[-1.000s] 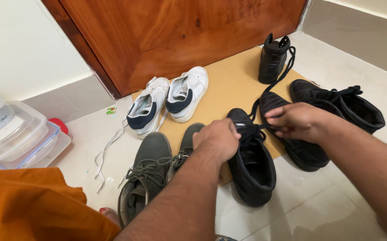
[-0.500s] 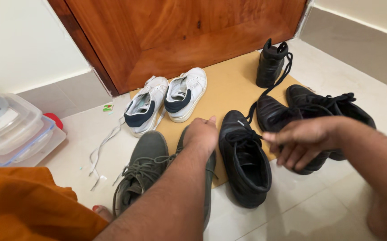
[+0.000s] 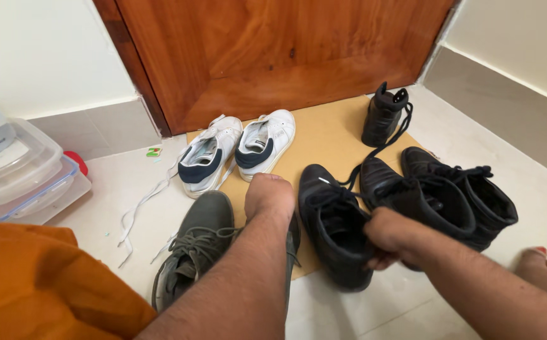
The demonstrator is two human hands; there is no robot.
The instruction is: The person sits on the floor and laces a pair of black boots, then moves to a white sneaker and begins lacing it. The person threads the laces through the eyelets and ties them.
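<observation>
My right hand grips the collar of a black high-top shoe that lies on the edge of a brown cardboard mat. My left hand rests knuckles-up on the second of two grey-green lace-up shoes. Its fingers curl down out of sight, and the hand and forearm hide most of that shoe. The other grey-green shoe lies just to its left on the tiled floor. Two more black shoes lie right of the held one.
A pair of white sneakers and an upright black boot stand on the mat before a wooden door. A loose white lace trails left. Clear plastic containers are stacked at left, orange cloth lower left, a bare foot at right.
My left hand left the black high-top and dropped onto the grey-green shoe. My right hand let go of the laces, came back and took the black shoe's collar.
</observation>
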